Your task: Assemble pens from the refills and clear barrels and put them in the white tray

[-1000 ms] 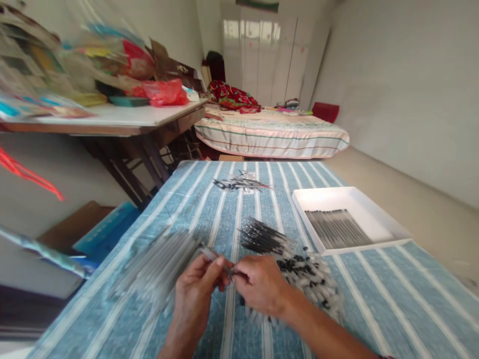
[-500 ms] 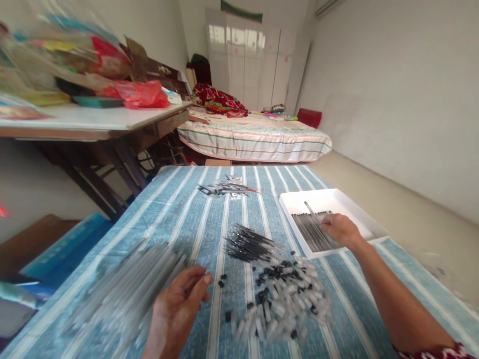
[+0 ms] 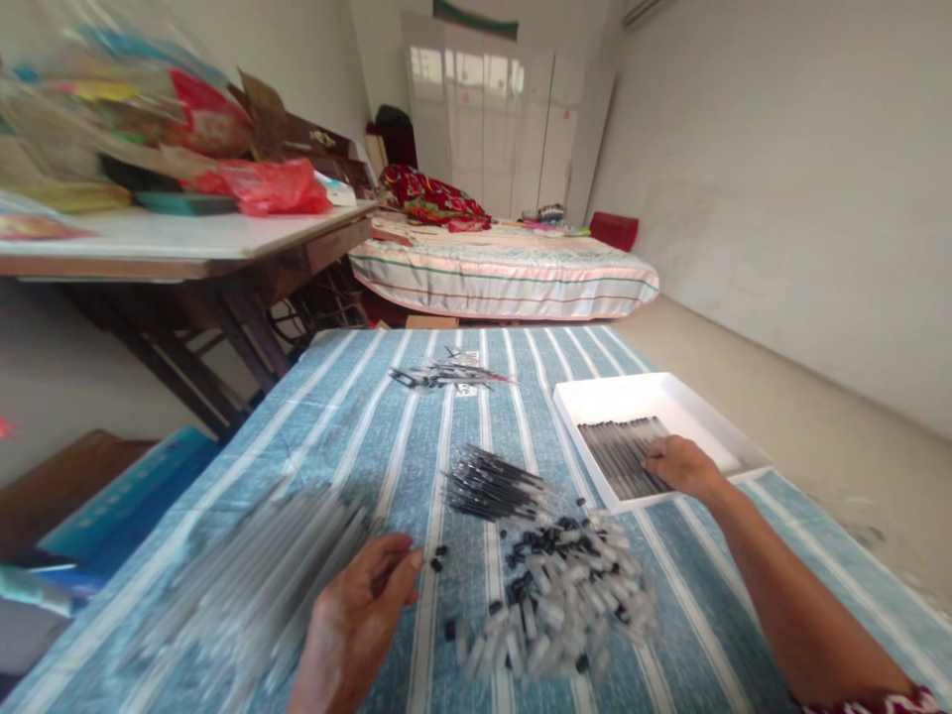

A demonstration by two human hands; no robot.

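Observation:
My right hand [image 3: 680,466] reaches into a white shallow box [image 3: 744,466], with its fingers pinched on a pen at the right end of a row of dark-tipped pens [image 3: 621,456]. My left hand [image 3: 364,605] hovers low over the cloth with its fingers curled and the thumb close to the index finger; nothing shows in it. Left of it lies a pile of translucent grey pen barrels [image 3: 253,575], partly blurred. To its right spreads a heap of small clear and black caps [image 3: 565,595]. Behind the caps lies a bundle of black pen refills [image 3: 495,483].
A blue-striped cloth [image 3: 357,436] covers the table. Near its far edge lies a loose group of thin dark parts [image 3: 450,374]. A side table [image 3: 283,236] with bags stands at left, a bed [image 3: 506,273] beyond. A few black caps [image 3: 438,557] lie beside my left hand.
The pen in my right hand, earlier slanted above the row, now lies down in line with the others. My left hand has barely moved.

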